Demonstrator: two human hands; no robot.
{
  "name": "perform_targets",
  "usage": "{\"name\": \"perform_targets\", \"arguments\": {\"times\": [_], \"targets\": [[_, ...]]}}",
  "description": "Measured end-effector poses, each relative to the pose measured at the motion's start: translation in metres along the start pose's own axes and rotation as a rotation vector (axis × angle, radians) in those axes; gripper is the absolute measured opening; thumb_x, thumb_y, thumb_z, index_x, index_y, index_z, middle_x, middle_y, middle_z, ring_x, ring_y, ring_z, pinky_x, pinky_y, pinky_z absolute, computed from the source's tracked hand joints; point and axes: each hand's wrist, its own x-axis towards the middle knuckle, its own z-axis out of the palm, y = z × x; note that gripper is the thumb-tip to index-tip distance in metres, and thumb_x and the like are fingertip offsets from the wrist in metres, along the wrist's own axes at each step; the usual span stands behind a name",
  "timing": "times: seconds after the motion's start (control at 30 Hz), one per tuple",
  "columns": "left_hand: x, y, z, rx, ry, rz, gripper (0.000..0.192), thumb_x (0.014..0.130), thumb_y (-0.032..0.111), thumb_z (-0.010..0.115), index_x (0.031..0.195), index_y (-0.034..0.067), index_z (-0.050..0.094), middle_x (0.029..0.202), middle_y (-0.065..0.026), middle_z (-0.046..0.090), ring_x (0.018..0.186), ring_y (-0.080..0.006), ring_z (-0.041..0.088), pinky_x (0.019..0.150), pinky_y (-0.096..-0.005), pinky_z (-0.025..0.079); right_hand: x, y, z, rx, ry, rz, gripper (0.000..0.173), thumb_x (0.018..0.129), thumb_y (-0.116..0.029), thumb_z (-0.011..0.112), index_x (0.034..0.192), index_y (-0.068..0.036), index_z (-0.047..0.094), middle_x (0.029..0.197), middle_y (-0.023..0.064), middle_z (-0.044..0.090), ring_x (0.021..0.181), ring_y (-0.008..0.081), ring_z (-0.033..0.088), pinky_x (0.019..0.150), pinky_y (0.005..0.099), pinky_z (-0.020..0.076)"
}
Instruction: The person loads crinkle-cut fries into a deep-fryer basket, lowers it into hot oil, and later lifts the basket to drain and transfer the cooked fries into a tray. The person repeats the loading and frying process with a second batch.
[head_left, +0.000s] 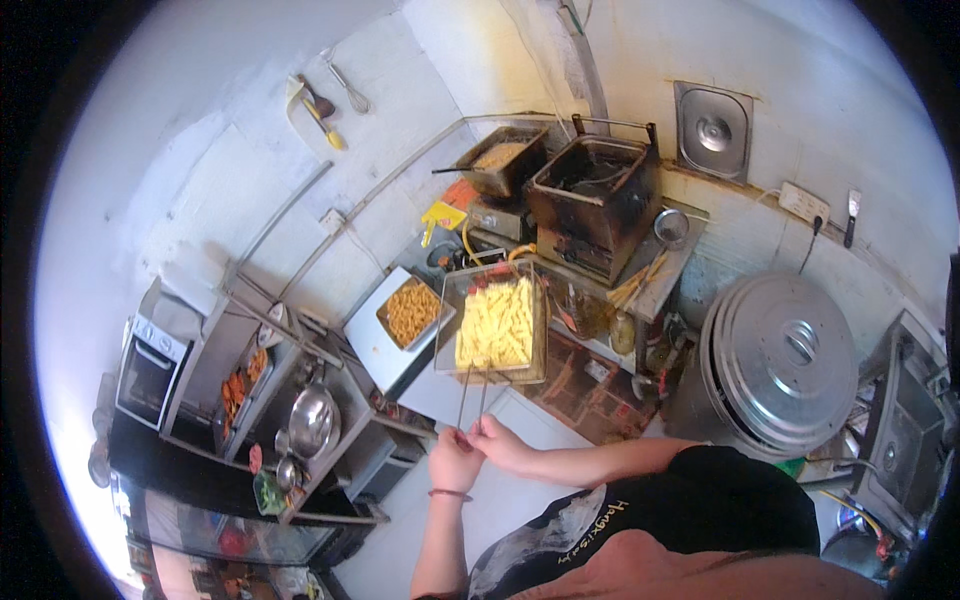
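Observation:
A rectangular wire-mesh frying basket full of pale yellow cut potato sticks hangs level before me. Its two-rod metal handle runs back to my hands, which are close together. My left hand is closed on the handle's end, with a thin reddish bracelet at the wrist. Right beside it, my right hand grips the handle too. Beyond the basket stands a dark, grease-stained deep fryer. A tray of browned fried food lies left of the basket.
Past the tray, a smaller fryer pan holds crumb-like food. A large lidded metal pot stands at right, near a sink. A skimmer lies by the fryer. At left, a shelf holds metal bowls.

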Motion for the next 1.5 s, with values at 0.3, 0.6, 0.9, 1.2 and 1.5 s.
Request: {"name": "perform_targets", "arguments": {"times": [0.3, 0.6, 0.9, 1.2, 1.5], "targets": [[0.235, 0.139, -0.037, -0.243, -0.008, 0.350, 0.028, 0.072, 0.019, 0.073, 0.087, 0.001, 0.057, 0.063, -0.0085, 0.058, 0.057, -0.0203, 0.058, 0.055, -0.0325, 0.047, 0.203, -0.180, -0.079, 0.071, 0.018, -0.427, 0.015, 0.094, 0.003, 0.049, 0.097, -0.006, 0.038, 0.100, 0.0072, 0.052, 0.096, 0.0125, 0.054, 0.085, 0.0281, 0.0451], [0.422, 0.226, 0.005, -0.565, -0.383, 0.624, 0.028, 0.071, 0.008, 0.072, 0.094, 0.001, 0.058, 0.072, 0.0038, 0.053, 0.066, -0.0046, 0.048, 0.060, -0.0219, 0.042, 0.322, -0.277, -0.185, -0.133, 0.297, -0.506, 0.015, 0.090, 0.002, 0.047, 0.095, -0.004, 0.034, 0.097, 0.0083, 0.048, 0.090, 0.0112, 0.048, 0.076, 0.0275, 0.0459], [0.523, 0.246, 0.080, -0.499, -0.642, 0.811, 0.039, 0.069, 0.019, 0.077, 0.097, 0.001, 0.057, 0.071, -0.0053, 0.060, 0.064, -0.0147, 0.059, 0.062, -0.0287, 0.049, 0.370, -0.250, -0.250, -0.138, 0.615, -0.459, 0.018, 0.088, 0.006, 0.043, 0.097, -0.006, 0.034, 0.095, 0.0088, 0.049, 0.082, 0.0133, 0.050, 0.072, 0.0272, 0.0466], [0.543, 0.231, 0.112, -0.533, -0.825, 0.801, 0.040, 0.070, 0.015, 0.075, 0.101, 0.000, 0.054, 0.069, -0.0056, 0.060, 0.062, -0.0138, 0.059, 0.061, -0.0280, 0.049, 0.377, -0.237, -0.249, 0.074, 0.669, -0.423, 0.025, 0.083, 0.010, 0.037, 0.094, -0.011, 0.032, 0.084, 0.0083, 0.045, 0.066, 0.0151, 0.044, 0.061, 0.0265, 0.0383], [0.543, 0.237, 0.117, -0.485, -0.851, 0.794, 0.043, 0.071, 0.017, 0.075, 0.104, 0.000, 0.053, 0.070, -0.0061, 0.062, 0.063, -0.0173, 0.062, 0.062, -0.0302, 0.051, 0.379, -0.217, -0.269, 0.096, 0.651, -0.443, 0.024, 0.084, 0.010, 0.038, 0.096, -0.010, 0.034, 0.090, 0.0074, 0.048, 0.071, 0.0135, 0.046, 0.064, 0.0243, 0.0401]]}}
